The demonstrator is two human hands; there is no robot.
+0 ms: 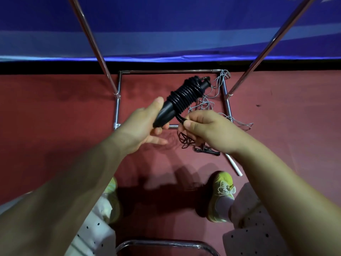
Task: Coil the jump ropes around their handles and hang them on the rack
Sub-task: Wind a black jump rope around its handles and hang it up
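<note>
A black jump rope [184,97] is wound in tight turns round its two black handles, held in the air over the rack's base. My left hand [145,126] grips the near end of the handles, thumb on top. My right hand [204,128] pinches the loose black cord where it leaves the coil. On the red floor lie a grey jump rope [212,100] in a loose tangle with a white handle [234,165], and a dark jump rope [186,141] with small black handles [208,151], partly hidden by my right hand.
The chrome rack's square base frame [118,100] sits on the red floor, with two slanted poles [92,41] rising left and right. A blue banner [166,24] hangs behind. My feet in yellow shoes [223,194] stand close. A chrome curved bar [166,243] is at the bottom edge.
</note>
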